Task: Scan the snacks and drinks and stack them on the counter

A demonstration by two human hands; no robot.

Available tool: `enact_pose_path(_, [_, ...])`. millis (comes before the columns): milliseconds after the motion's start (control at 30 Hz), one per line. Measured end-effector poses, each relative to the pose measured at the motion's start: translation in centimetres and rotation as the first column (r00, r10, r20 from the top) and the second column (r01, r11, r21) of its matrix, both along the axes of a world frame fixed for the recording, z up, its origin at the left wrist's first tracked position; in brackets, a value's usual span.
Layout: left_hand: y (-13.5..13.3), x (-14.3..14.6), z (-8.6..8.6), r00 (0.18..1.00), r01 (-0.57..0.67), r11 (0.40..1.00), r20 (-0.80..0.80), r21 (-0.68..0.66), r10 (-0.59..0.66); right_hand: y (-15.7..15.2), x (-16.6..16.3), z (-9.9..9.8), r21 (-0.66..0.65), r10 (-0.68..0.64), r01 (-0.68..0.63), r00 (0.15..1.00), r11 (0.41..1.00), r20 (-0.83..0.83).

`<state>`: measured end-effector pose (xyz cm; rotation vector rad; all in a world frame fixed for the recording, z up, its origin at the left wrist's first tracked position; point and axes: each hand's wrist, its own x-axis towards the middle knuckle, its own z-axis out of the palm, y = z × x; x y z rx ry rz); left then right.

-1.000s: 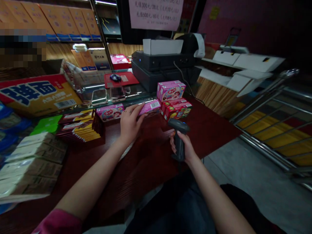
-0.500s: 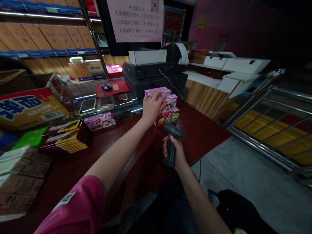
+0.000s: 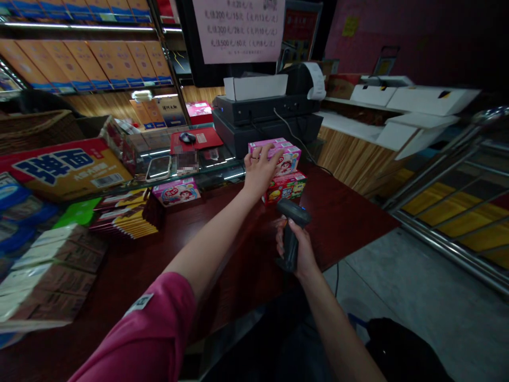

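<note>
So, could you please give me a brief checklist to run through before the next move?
1. Scanner in the right hand: ok, fingers wrapped round its handle.
2. Left hand free: not ok, its fingers lie over the pink boxes.
3. Firm grip on those boxes: cannot tell.
4. Red boxes clear of the scanner: cannot tell.
5. Lone pink box clear of both hands: ok.

You're at a shop counter: scanner near mid-frame, receipt printer upper middle, boxes shelved upper left.
</note>
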<state>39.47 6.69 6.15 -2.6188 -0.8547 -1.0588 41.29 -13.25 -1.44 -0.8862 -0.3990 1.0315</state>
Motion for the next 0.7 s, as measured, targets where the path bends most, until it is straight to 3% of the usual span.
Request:
enact_pose_path(133, [0.3, 0.3, -0.2, 0.999, -0.012, 0.999, 0.052, -0.037, 0.014, 0.0, 0.1, 0.0, -0.018, 0.019, -0.019, 0.999, 1.000, 0.031])
enact_pose_path(233, [-0.2, -1.8, -0.2, 0.991, -0.011, 0.998, 0.132, -0.059, 0.019, 0.0, 0.0, -0.1, -0.001, 0.035, -0.035, 0.999, 0.999, 0.034])
enact_pose_path(300, [-0.5, -5.0, -0.8, 0.981, -0.011, 0.997, 0.194, -0.076, 0.026, 0.0, 0.0, -0.1, -0.002, 0.038, -0.038, 0.998, 0.999, 0.039])
enact_pose_path(400, [-0.5, -12.1, -2.9, 0.974, -0.024, 0.994, 0.220, -0.105, 0.047, -0.1, 0.1, 0.1, -0.032, 0.054, -0.052, 0.997, 0.998, 0.054])
enact_pose_path(567, [1.1, -24.1, -7.5, 0.975, -0.184, 0.972, 0.097, -0.146, 0.200, 0.4, -0.7, 0.8, -0.109, 0.216, -0.205, 0.971, 0.973, 0.100])
enact_pose_path(700, [2.6, -27.3, -8.9, 0.938, -0.312, 0.930, 0.091, -0.195, 0.334, 2.4, -3.2, 1.5, -0.130, 0.358, -0.344, 0.927, 0.930, 0.111])
